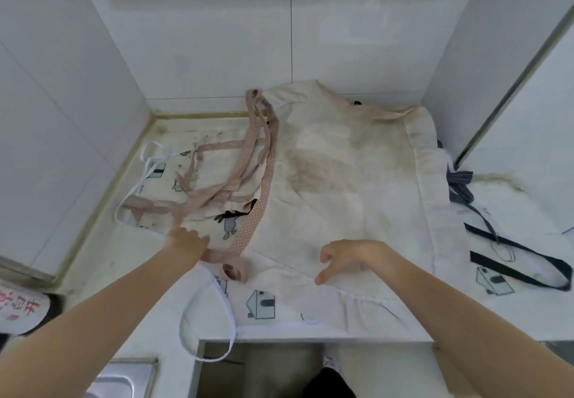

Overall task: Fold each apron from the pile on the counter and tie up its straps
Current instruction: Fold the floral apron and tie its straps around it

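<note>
A cream apron (348,180) with pink dotted trim lies spread on top of the pile on the counter. Its pink dotted straps (248,164) trail in a tangle to the left. My left hand (186,242) holds the blurred pink straps at the apron's left edge. My right hand (351,258) hovers over the apron's near edge with fingers loosely curled and nothing in them. Beneath lies a white apron with house prints (261,304), its white strap (223,320) looping over the counter's front edge.
White tiled walls (217,50) close in the counter at the back and both sides. Dark striped and black straps (509,261) of other aprons lie at the right. A steel sink (124,379) shows at the lower left, near a printed container (18,307).
</note>
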A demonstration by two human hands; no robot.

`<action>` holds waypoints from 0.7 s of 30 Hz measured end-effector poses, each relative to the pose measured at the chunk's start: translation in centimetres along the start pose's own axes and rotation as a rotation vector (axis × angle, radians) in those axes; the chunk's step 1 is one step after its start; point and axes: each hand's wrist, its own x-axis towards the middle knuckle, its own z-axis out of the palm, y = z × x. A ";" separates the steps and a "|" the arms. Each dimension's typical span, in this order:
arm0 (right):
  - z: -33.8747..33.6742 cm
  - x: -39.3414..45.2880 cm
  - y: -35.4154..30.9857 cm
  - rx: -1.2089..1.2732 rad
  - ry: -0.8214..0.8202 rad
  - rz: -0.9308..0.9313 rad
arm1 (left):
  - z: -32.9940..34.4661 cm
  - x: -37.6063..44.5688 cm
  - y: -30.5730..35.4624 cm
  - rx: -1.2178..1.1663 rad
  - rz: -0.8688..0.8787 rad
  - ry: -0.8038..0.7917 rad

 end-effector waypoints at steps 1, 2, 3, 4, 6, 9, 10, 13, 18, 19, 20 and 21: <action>0.4 0.0 -0.3 -0.016 -0.007 0.009 | 0.1 -0.2 -0.2 -0.010 -0.049 -0.022; 0.7 0.1 -0.7 -0.042 -0.015 0.022 | 0.1 -0.3 -0.1 -0.024 -0.063 -0.011; 0.9 0.3 -1.1 -0.074 -0.024 0.041 | -0.1 -0.4 0.4 -0.047 -0.032 0.019; 1.3 0.6 -1.6 -0.113 -0.040 0.065 | -0.3 -0.6 1.1 -0.082 0.027 0.061; 1.7 0.9 -2.5 -0.194 -0.037 0.099 | -1.1 -1.4 3.1 -0.158 0.160 0.153; 2.4 1.2 -3.6 -0.270 0.001 0.101 | -1.5 -1.8 4.7 -0.143 0.283 0.186; 2.3 1.1 -3.7 -0.272 0.011 0.102 | -1.8 -1.6 4.6 -0.180 0.291 0.192; 2.5 1.3 -3.1 -0.243 -0.015 0.143 | -3.6 -1.4 3.2 -0.640 0.311 0.132; 4.1 1.3 -3.3 -0.206 0.048 0.202 | -9.5 -2.8 -1.9 -1.579 0.262 0.137; 3.9 0.7 -3.5 -0.181 0.052 0.168 | -10.7 -3.2 -2.7 -1.705 0.249 0.131; 3.4 0.1 -3.7 -0.134 0.090 0.119 | -11.7 -3.4 -3.3 -1.792 0.260 0.119; 2.7 -0.7 -3.7 -0.077 0.178 0.088 | -12.7 -3.8 -3.9 -1.833 0.279 0.119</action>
